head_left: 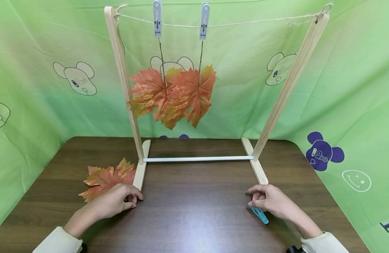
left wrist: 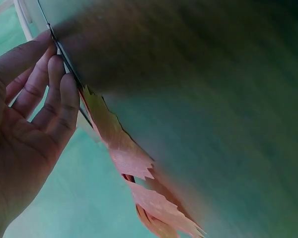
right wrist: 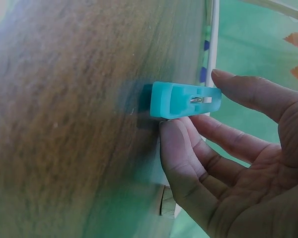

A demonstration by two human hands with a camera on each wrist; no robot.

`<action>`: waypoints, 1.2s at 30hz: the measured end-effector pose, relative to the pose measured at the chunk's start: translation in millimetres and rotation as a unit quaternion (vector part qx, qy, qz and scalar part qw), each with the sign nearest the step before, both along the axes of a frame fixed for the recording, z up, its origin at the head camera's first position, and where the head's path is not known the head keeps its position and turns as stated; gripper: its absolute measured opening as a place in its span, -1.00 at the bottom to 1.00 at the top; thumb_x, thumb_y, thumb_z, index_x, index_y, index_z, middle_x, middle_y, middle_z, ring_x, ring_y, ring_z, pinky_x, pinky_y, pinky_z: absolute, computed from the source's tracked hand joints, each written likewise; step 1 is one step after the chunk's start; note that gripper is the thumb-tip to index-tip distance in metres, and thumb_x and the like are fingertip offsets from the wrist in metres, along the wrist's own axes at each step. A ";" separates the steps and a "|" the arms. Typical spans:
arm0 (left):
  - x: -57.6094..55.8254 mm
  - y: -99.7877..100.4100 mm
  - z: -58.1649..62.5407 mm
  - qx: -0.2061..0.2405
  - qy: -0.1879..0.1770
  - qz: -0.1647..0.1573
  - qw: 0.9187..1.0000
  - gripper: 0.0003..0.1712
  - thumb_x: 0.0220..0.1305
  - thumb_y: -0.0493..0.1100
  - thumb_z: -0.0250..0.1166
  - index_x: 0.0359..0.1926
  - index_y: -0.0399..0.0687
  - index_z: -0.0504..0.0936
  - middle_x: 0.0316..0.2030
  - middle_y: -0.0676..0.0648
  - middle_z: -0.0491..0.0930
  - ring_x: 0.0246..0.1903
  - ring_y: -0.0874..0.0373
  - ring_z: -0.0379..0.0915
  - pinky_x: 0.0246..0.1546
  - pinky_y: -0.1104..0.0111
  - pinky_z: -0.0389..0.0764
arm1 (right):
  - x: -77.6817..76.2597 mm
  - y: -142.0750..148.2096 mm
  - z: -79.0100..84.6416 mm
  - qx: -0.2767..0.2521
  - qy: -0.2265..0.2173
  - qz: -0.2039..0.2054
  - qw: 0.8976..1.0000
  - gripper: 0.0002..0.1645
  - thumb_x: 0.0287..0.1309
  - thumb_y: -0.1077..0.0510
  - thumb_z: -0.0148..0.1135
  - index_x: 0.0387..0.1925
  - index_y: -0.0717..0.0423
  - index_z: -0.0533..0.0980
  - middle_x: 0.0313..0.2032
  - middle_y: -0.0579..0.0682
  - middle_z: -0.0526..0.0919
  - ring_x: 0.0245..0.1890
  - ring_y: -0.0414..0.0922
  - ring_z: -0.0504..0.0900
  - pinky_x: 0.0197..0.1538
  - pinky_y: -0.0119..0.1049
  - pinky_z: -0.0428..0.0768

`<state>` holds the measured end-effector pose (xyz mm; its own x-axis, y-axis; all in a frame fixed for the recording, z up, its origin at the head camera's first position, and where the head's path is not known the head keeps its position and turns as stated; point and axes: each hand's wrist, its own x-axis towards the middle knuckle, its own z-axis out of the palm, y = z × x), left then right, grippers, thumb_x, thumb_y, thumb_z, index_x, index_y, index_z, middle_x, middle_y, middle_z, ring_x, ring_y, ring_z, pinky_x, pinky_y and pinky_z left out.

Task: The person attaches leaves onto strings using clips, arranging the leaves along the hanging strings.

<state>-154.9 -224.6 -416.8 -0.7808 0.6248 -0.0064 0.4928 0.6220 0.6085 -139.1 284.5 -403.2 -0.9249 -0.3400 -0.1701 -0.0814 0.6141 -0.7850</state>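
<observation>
An orange-red artificial maple leaf [head_left: 107,179] lies on the table at the left. My left hand [head_left: 120,200] pinches its thin dark stem [left wrist: 64,55] between thumb and fingertips; in the left wrist view the leaf blade [left wrist: 119,148] is seen almost edge-on. On the right, the fingers of my right hand [head_left: 272,200] curl round a turquoise clothespin [right wrist: 181,100], the thumb tip close beside it. One end of the clothespin points toward me from below the hand, low over the table; its other end is hidden.
A wooden frame stands across the table, its left post [head_left: 126,80], right post [head_left: 291,84] and white bottom rail [head_left: 197,159] in view. From its string [head_left: 245,23], two grey clothespins [head_left: 157,17] hold two maple leaves [head_left: 194,91]. Green printed cloth hangs behind.
</observation>
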 end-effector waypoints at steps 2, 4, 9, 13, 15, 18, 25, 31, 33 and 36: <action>-0.3 -0.5 0.2 0.000 -0.003 -0.001 1.000 -0.77 0.23 -0.41 0.46 -0.16 -0.04 0.76 -0.38 0.21 0.63 -0.34 0.50 0.46 -0.33 0.49 0.60 | 0.8 -0.1 0.8 0.001 -0.002 -0.002 1.000 -0.53 0.10 0.28 0.43 0.02 0.49 0.60 -0.40 -0.02 0.60 -0.46 -0.37 0.57 -0.40 -0.41 0.64; -1.0 -1.4 1.1 -0.001 -0.005 0.000 1.000 -0.78 0.23 -0.40 0.47 -0.16 -0.03 0.76 -0.37 0.18 0.65 -0.33 0.49 0.48 -0.32 0.48 0.62 | 1.5 -0.2 1.7 0.004 -0.002 -0.004 1.000 -0.51 0.09 0.27 0.46 0.03 0.49 0.60 -0.40 -0.02 0.59 -0.47 -0.36 0.56 -0.41 -0.42 0.62; -4.2 -2.6 6.1 -0.014 -0.004 -0.006 1.000 -0.78 0.21 -0.37 0.51 -0.27 0.06 0.72 -0.33 0.20 0.67 -0.29 0.46 0.51 -0.28 0.44 0.65 | 2.6 0.2 2.5 0.011 -0.004 -0.008 1.000 -0.48 0.05 0.25 0.51 0.02 0.47 0.60 -0.41 -0.03 0.57 -0.50 -0.36 0.52 -0.44 -0.44 0.57; -7.2 -1.5 9.2 -0.029 -0.005 -0.012 1.000 -0.74 0.19 -0.36 0.51 -0.33 0.12 0.68 -0.35 0.26 0.63 -0.29 0.46 0.50 -0.29 0.44 0.63 | 2.2 1.3 2.7 0.018 -0.010 -0.010 1.000 -0.50 0.02 0.25 0.53 -0.02 0.44 0.61 -0.43 -0.04 0.56 -0.52 -0.35 0.51 -0.46 -0.45 0.55; -8.0 -0.7 9.9 -0.037 -0.008 -0.010 0.999 -0.72 0.19 -0.37 0.51 -0.35 0.14 0.68 -0.36 0.28 0.61 -0.30 0.47 0.48 -0.30 0.45 0.62 | 1.7 2.4 2.7 0.017 -0.013 -0.007 1.000 -0.53 0.02 0.26 0.53 -0.05 0.43 0.60 -0.43 -0.05 0.56 -0.52 -0.35 0.50 -0.47 -0.45 0.54; -8.9 -0.1 10.0 -0.042 -0.008 -0.012 0.999 -0.71 0.19 -0.38 0.50 -0.37 0.14 0.66 -0.38 0.28 0.60 -0.32 0.47 0.46 -0.32 0.46 0.60 | 0.8 4.4 2.5 0.006 -0.021 -0.004 1.000 -0.60 0.02 0.30 0.50 -0.11 0.42 0.59 -0.44 -0.05 0.56 -0.52 -0.35 0.51 -0.46 -0.44 0.56; -10.1 0.8 9.0 -0.034 -0.015 -0.023 0.999 -0.70 0.22 -0.40 0.47 -0.41 0.12 0.64 -0.39 0.25 0.60 -0.34 0.46 0.44 -0.33 0.46 0.56 | 0.2 6.6 2.1 0.003 -0.006 0.004 1.000 -0.73 0.04 0.28 0.52 -0.38 0.28 0.53 -0.52 -0.11 0.54 -0.52 -0.37 0.49 -0.44 -0.45 0.53; -9.3 2.2 7.5 -0.033 -0.020 -0.034 0.999 -0.71 0.23 -0.39 0.47 -0.41 0.11 0.64 -0.39 0.25 0.59 -0.34 0.45 0.42 -0.35 0.46 0.54 | 1.5 6.0 2.7 0.024 0.010 0.008 1.000 -0.74 0.06 0.27 0.48 -0.53 0.19 0.50 -0.58 -0.22 0.49 -0.56 -0.39 0.46 -0.44 -0.46 0.45; -8.8 2.6 7.8 -0.034 -0.026 -0.034 0.999 -0.72 0.24 -0.38 0.46 -0.41 0.11 0.63 -0.38 0.25 0.58 -0.34 0.45 0.41 -0.35 0.46 0.52 | 1.9 5.7 3.0 0.027 0.013 0.008 1.000 -0.75 0.04 0.27 0.47 -0.55 0.18 0.50 -0.58 -0.23 0.49 -0.55 -0.39 0.46 -0.43 -0.46 0.45; -8.3 2.8 8.4 -0.036 -0.031 -0.035 0.998 -0.73 0.25 -0.38 0.45 -0.40 0.11 0.63 -0.37 0.25 0.58 -0.34 0.45 0.40 -0.34 0.47 0.51 | 2.2 6.0 2.7 0.021 0.007 0.007 1.000 -0.76 0.06 0.28 0.45 -0.54 0.19 0.51 -0.57 -0.22 0.51 -0.54 -0.39 0.49 -0.42 -0.46 0.46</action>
<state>-163.2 -221.8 -408.5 -0.7314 0.6747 -0.0995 0.4999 0.6297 0.5946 -136.9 290.4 -400.5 -0.9226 -0.3454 -0.1719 -0.1008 0.6457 -0.7569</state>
